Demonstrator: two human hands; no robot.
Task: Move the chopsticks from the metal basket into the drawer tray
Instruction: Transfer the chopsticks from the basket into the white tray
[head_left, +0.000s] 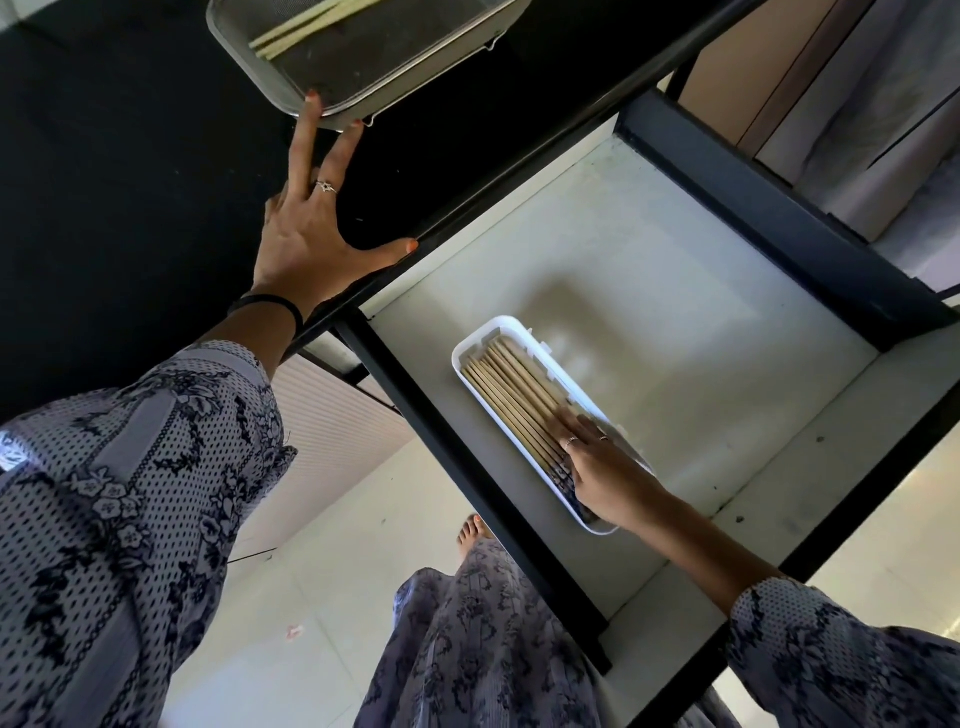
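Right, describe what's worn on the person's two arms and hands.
Both arms wear loose grey-lilac sleeves printed with dark dots and flowers. The left hand has a star-shaped ring, orange-red nail polish and a black wristband. The right hand has two thin rings.

My left hand (306, 234) is resting on a matt black counter (130, 182), fingertips touching a metal basket (363, 62) of fine, dull mesh with a shiny rim. My right hand (597, 467) is pressing pale, smooth wooden chopsticks (514, 395) in a glossy white plastic tray (467, 358). The drawer (649, 291) floor is looking smooth and white.
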